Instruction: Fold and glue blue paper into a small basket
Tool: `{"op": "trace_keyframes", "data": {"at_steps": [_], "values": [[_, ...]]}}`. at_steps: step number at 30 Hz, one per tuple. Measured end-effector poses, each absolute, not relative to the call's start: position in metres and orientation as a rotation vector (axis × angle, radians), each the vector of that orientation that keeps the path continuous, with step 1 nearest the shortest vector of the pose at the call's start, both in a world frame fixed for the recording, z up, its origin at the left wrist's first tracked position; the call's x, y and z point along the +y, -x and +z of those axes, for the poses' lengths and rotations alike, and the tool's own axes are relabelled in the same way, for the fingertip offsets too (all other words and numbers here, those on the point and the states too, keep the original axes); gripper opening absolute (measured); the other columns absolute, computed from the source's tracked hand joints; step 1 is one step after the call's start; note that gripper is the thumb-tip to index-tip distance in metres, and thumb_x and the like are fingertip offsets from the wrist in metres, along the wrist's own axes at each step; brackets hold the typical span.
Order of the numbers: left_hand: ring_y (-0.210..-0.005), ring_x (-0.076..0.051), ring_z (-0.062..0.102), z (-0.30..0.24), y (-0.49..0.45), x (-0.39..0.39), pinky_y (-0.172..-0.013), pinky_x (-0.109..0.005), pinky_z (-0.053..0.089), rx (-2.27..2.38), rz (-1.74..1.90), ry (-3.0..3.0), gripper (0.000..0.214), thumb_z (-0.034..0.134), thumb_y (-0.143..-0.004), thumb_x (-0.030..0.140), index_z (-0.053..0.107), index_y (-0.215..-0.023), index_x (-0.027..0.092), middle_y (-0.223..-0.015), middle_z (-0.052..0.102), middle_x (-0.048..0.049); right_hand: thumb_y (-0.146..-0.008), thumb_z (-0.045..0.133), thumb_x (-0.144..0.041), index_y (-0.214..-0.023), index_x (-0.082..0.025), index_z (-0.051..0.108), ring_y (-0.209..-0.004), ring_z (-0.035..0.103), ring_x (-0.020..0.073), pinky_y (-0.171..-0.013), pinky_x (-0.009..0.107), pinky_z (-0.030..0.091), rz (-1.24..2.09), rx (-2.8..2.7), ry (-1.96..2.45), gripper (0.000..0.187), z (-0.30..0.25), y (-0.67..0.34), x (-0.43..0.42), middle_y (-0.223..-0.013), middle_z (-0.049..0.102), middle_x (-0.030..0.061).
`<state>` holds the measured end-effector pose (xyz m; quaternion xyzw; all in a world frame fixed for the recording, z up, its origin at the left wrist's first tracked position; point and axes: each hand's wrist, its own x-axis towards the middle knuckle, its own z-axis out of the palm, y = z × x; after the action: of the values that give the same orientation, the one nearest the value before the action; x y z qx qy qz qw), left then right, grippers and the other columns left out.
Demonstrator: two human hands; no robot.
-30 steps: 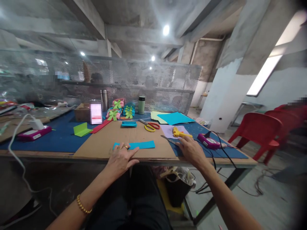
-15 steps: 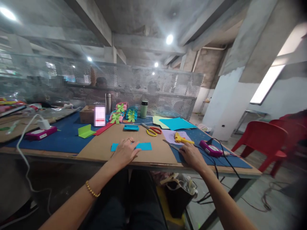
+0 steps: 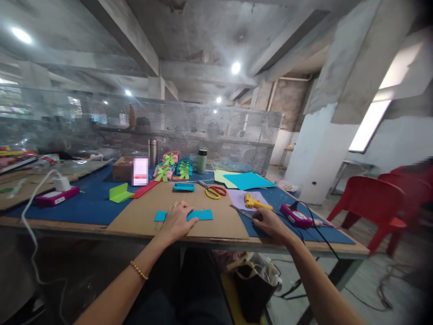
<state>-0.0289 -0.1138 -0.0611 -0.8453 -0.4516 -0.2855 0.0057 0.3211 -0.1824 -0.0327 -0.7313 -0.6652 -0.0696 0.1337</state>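
Note:
My left hand (image 3: 176,221) lies flat, fingers spread, on a blue foam strip (image 3: 203,215) that rests on a brown cardboard sheet (image 3: 138,212). My right hand (image 3: 270,223) sits at the table's front edge on the blue mat, its fingers curled round the handle end of a thin grey blade tool (image 3: 241,211). The blade points up and left toward the cardboard. A gold bracelet is on my left wrist.
Orange-handled scissors (image 3: 213,191), a yellow glue gun (image 3: 255,201) and a pink corded device (image 3: 296,216) lie beyond my right hand. Cyan sheets (image 3: 248,179), paper bows (image 3: 172,166), a green cup (image 3: 202,161) and a steel flask (image 3: 153,153) stand further back. Red chairs (image 3: 372,198) are to the right.
My right hand has drawn back toward the table edge and curled its fingers at the blade tool's end. The left hand has stayed on the blue strip. The camera tilted up a little.

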Motion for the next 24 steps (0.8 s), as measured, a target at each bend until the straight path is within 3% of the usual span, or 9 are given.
{"op": "trace_keyframes", "data": {"at_steps": [4,11,17,22,24], "values": [[-0.102,-0.029,0.055,-0.06,0.027,-0.115,-0.087,-0.042,0.042,-1.43,-0.814,2.57,0.034,0.057,-0.089,0.046,0.074,-0.107,0.021,-0.109,0.065,-0.0108,-0.086,0.059,-0.031,-0.092,-0.016,0.069,-0.097,0.063,0.0272,-0.076,0.032,0.043,-0.235,-1.88,2.139,0.019,-0.037,-0.325,-0.179,-0.1,0.07,0.0129],[-0.106,-0.029,0.054,-0.059,0.03,-0.116,-0.088,-0.041,0.041,-1.373,-0.929,2.608,0.031,0.065,-0.086,0.043,0.069,-0.109,0.023,-0.108,0.063,-0.0082,-0.083,0.056,-0.026,-0.081,-0.015,0.069,-0.078,0.064,0.0209,-0.068,0.029,0.044,-0.103,-1.881,2.105,0.017,-0.039,-0.332,-0.172,-0.081,0.071,0.0077],[-0.103,-0.027,0.053,-0.06,0.033,-0.117,-0.087,-0.039,0.04,-1.267,-1.022,2.646,0.023,0.068,-0.085,0.031,0.061,-0.105,0.022,-0.107,0.063,-0.006,-0.081,0.059,-0.025,-0.108,-0.012,0.07,-0.077,0.066,0.0198,-0.067,0.027,0.046,0.033,-1.865,2.069,0.033,-0.03,-0.33,-0.173,-0.088,0.073,0.0078],[-0.105,-0.028,0.052,-0.06,0.033,-0.12,-0.087,-0.04,0.038,-1.222,-1.043,2.575,0.019,0.069,-0.084,0.029,0.061,-0.1,0.023,-0.111,0.061,-0.0072,-0.076,0.064,-0.027,-0.078,-0.015,0.071,-0.073,0.063,0.0213,-0.065,0.029,0.042,0.079,-1.862,2.082,0.014,-0.025,-0.328,-0.172,-0.077,0.071,0.0079],[-0.106,-0.029,0.051,-0.061,0.033,-0.121,-0.089,-0.042,0.036,-1.224,-1.04,2.539,0.02,0.07,-0.084,0.029,0.061,-0.101,0.023,-0.111,0.061,-0.0076,-0.076,0.063,-0.028,-0.068,-0.016,0.068,-0.068,0.06,0.0201,-0.061,0.028,0.04,0.103,-1.859,2.082,0.015,-0.023,-0.329,-0.171,-0.069,0.068,0.0065]]}}
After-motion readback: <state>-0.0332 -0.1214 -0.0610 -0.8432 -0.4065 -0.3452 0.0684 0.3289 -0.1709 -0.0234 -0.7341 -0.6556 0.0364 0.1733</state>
